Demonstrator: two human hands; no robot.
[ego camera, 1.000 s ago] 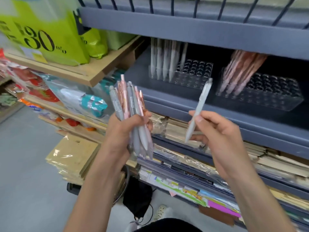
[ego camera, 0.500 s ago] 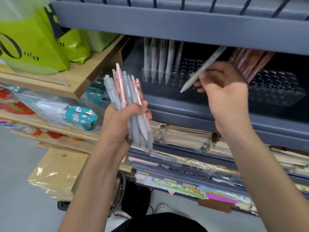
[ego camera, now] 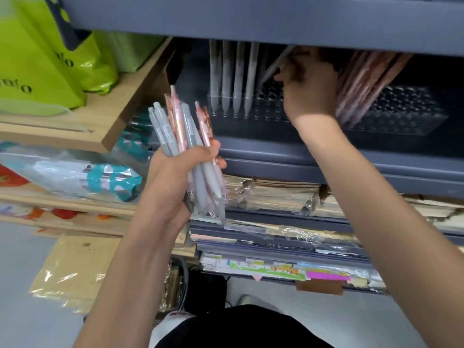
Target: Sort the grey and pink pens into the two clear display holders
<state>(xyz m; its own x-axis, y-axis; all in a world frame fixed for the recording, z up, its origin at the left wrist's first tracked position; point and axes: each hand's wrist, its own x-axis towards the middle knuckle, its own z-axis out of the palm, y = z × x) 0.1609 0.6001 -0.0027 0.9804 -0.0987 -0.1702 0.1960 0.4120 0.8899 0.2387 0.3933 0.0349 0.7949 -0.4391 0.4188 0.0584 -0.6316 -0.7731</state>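
Note:
My left hand [ego camera: 173, 182] grips a bundle of grey and pink pens [ego camera: 187, 146], held upright in front of the shelf edge. My right hand [ego camera: 308, 86] reaches into the shelf and pinches one grey pen [ego camera: 275, 64], tilted, its tip low over the left clear holder [ego camera: 266, 106]. Several grey pens [ego camera: 233, 76] stand upright in that holder's left part. The right clear holder [ego camera: 401, 114] carries several leaning pink pens [ego camera: 364, 79], partly hidden behind my right hand.
A grey shelf lip [ego camera: 326, 167] runs below the holders and an upper shelf [ego camera: 251, 18] hangs close above them. Wrapped notebooks [ego camera: 276, 194] are stacked below. Green bags [ego camera: 45, 61] stand on a wooden shelf [ego camera: 105, 126] to the left.
My right hand has carried the single grey pen up from in front of the shelf into it, down toward the left holder. The left hand's bundle has stayed in place.

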